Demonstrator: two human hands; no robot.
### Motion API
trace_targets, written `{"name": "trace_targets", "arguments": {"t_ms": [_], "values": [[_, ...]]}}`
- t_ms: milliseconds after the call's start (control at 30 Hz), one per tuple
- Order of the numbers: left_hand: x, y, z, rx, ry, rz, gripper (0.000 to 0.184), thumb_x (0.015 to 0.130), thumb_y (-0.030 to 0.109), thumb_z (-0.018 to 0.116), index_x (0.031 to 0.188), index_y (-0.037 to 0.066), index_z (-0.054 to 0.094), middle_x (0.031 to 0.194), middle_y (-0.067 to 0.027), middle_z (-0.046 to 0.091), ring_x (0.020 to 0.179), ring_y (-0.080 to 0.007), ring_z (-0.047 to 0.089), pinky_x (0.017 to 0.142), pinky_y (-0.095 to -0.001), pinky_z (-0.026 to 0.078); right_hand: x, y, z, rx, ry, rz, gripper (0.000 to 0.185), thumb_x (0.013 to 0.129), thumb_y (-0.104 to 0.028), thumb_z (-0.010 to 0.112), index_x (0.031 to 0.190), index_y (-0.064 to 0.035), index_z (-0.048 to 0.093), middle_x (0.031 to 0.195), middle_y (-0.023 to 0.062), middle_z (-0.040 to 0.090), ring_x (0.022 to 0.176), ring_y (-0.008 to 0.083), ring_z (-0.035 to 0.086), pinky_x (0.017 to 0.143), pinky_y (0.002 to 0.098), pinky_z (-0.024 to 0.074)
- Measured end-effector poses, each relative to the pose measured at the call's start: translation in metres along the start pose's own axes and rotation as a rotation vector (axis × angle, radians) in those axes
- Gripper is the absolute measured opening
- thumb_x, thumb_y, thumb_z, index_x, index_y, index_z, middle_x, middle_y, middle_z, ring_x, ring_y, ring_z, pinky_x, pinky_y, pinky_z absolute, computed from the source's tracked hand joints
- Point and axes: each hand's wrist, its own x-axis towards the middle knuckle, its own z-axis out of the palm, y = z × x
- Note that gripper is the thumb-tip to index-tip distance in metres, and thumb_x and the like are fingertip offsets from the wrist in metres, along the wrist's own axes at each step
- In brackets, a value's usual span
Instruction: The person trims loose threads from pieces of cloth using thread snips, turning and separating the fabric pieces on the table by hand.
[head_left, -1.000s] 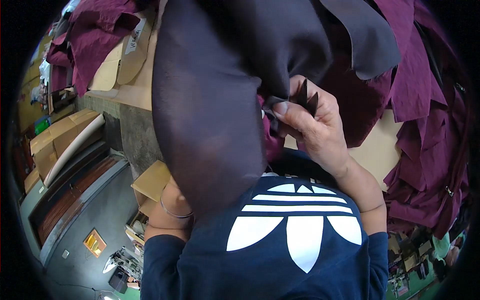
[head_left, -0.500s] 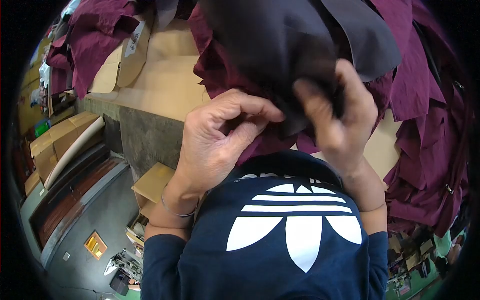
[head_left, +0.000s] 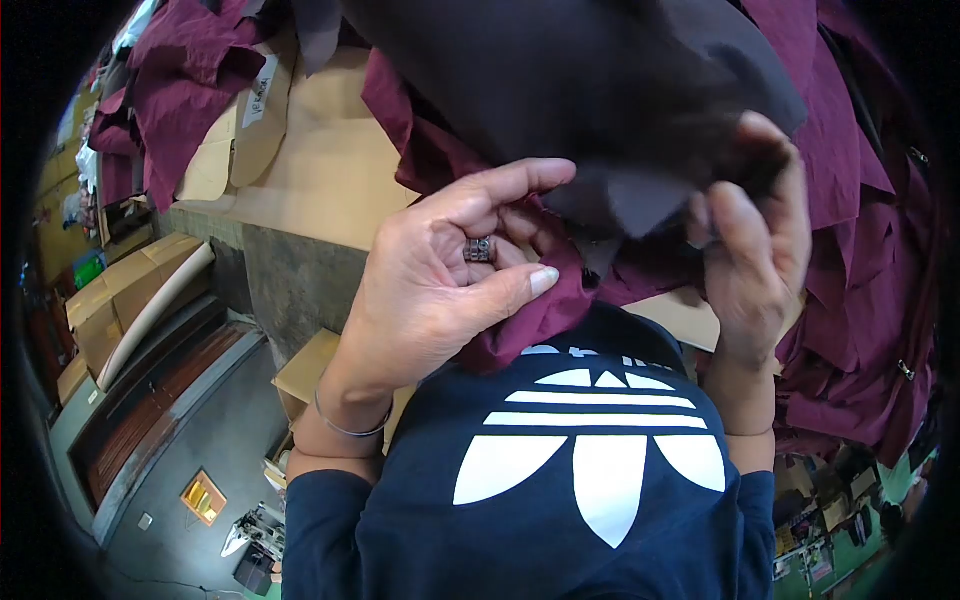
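My left hand [head_left: 440, 265], with a ring on one finger, has thumb and index finger spread apart. Its other fingers curl inward beside a fold of maroon fabric [head_left: 545, 315], which hangs below and behind the thumb. On the right, my right hand [head_left: 755, 250] is bent around the near edge of a dark brown-grey fabric piece [head_left: 560, 80]; its fingertips are blurred. The dark piece spreads over more maroon fabric, and its lower edge between my hands is smeared by motion.
Maroon cut fabric [head_left: 860, 330] is heaped along the right, with more maroon cloth [head_left: 190, 90] at upper left. A labelled cardboard piece [head_left: 255, 125] lies on the tan tabletop [head_left: 330, 150]. Cardboard boxes [head_left: 130, 285] and a machine [head_left: 255, 540] stand lower left.
My right hand has moved right, and the dark fabric has shifted and spread with it. My left thumb and index finger, pinched together before, are now apart; a maroon fold shows beneath them.
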Motion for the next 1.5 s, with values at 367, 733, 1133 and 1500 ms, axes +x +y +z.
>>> {"name": "trace_targets", "arguments": {"t_ms": [367, 733, 1133, 1500], "values": [[-0.003, 0.0, 0.006, -0.084, 0.027, 0.098, 0.046, 0.074, -0.008, 0.059, 0.117, -0.003, 0.045, 0.088, -0.0061, 0.055, 0.076, -0.0045, 0.051, 0.066, -0.0155, 0.042, 0.007, 0.006, 0.015, -0.139, -0.324, -0.11, 0.041, 0.078, -0.021, 0.06, 0.112, 0.0008, 0.051, 0.1, 0.0149, 0.059, 0.083, 0.0195, 0.059, 0.069, 0.0254, 0.0447], [-0.003, 0.001, 0.002, 0.011, -0.057, 0.058, 0.034, 0.077, -0.009, 0.054, 0.111, -0.007, 0.053, 0.095, -0.0062, 0.056, 0.069, -0.003, 0.045, 0.066, -0.0161, 0.039, 0.001, 0.003, 0.013, -0.35, -0.303, -0.312, 0.042, 0.068, -0.005, 0.064, 0.107, 0.0022, 0.051, 0.094, 0.0098, 0.055, 0.087, 0.0172, 0.055, 0.074, 0.0265, 0.0441], [-0.006, 0.001, 0.0, -0.036, -0.032, 0.034, 0.04, 0.076, -0.01, 0.055, 0.116, -0.008, 0.049, 0.091, -0.0055, 0.054, 0.071, -0.0027, 0.048, 0.068, -0.014, 0.04, 0.008, 0.029, 0.021, -0.32, -0.192, -0.049, 0.038, 0.072, -0.009, 0.065, 0.106, 0.0031, 0.051, 0.091, 0.0157, 0.058, 0.081, 0.0218, 0.06, 0.071, 0.0273, 0.0469], [-0.005, 0.002, 0.005, -0.03, -0.036, 0.028, 0.043, 0.075, -0.011, 0.054, 0.118, -0.008, 0.048, 0.092, -0.0054, 0.052, 0.07, -0.0019, 0.047, 0.065, -0.0134, 0.039, -0.017, -0.027, 0.012, -0.461, -0.522, -0.327, 0.038, 0.076, -0.028, 0.062, 0.101, 0.0007, 0.059, 0.089, 0.0131, 0.063, 0.077, 0.0232, 0.063, 0.055, 0.0273, 0.0416]]}}
